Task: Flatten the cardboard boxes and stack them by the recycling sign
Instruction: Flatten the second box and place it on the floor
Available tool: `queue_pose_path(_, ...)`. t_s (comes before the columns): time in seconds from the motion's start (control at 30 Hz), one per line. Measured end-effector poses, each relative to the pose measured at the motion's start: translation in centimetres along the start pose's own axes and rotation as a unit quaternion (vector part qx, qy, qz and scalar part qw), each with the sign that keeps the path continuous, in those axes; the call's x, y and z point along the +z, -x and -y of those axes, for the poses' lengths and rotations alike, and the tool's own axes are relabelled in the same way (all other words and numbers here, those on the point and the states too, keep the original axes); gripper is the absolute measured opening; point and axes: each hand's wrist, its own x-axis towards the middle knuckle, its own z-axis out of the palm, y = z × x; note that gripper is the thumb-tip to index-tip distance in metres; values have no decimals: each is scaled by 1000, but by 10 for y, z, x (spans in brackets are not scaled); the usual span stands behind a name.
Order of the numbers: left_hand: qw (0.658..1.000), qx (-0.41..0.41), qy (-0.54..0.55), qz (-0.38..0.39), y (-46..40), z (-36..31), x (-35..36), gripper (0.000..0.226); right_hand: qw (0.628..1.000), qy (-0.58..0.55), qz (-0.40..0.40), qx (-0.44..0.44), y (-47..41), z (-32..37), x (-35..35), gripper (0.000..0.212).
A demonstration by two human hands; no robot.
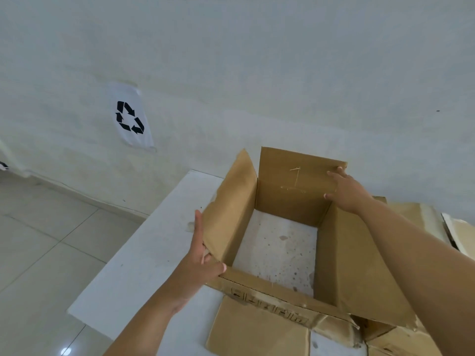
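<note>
A brown cardboard box (344,255) stands open on a white table (144,265), its bottom open so the stained tabletop shows through. My left hand (203,255) grips the box's near-left corner, fingers along the outside of the left wall and thumb over the edge. My right hand (344,188) holds the far-right corner, fingers spread on the inside of the far wall. A white paper recycling sign (131,116) with black arrows hangs on the wall, up and to the left of the box.
Loose flaps of the box lie flat on the table at the front (257,330). More crumpled cardboard (437,222) lies to the right of the box. Pale tiled floor (38,240) stretches left of the table, below the sign.
</note>
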Motion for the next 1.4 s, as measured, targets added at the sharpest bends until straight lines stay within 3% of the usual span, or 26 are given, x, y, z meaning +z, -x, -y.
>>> queue_pose_path(0.2,988,60,-138,-38,-13,-21,16,87,1000,3,-7,-12,-16,-1,-9,69)
queue_pose_path(0.37,980,32,-186,-59,-32,-32,20,54,1000,-3,-4,-14,-22,0,-13,65)
queue_pose_path(0.73,964,4,-263,-30,-54,-43,31,56,991,-110,-70,-37,2,-14,-23,47)
queue_pose_path(0.87,964,14,-265,-5,-53,-41,25,56,988,-116,-83,54,31,-48,-26,44)
queue_pose_path(0.97,964,21,-265,20,-52,-42,22,55,985,-75,-22,156,63,-79,-26,51)
queue_pose_path(1.1,959,28,-278,47,-53,-43,17,54,955,-110,57,269,108,-96,-20,63)
queue_pose_path(1.2,959,35,-276,54,-52,-46,18,55,897,-275,103,331,133,-89,-18,66)
queue_pose_path(1.33,957,54,-280,56,-49,-48,17,57,837,-370,204,347,156,-78,-8,46)
queue_pose_path(1.4,958,57,-274,61,-47,-48,11,58,829,-402,194,337,161,-70,-7,39)
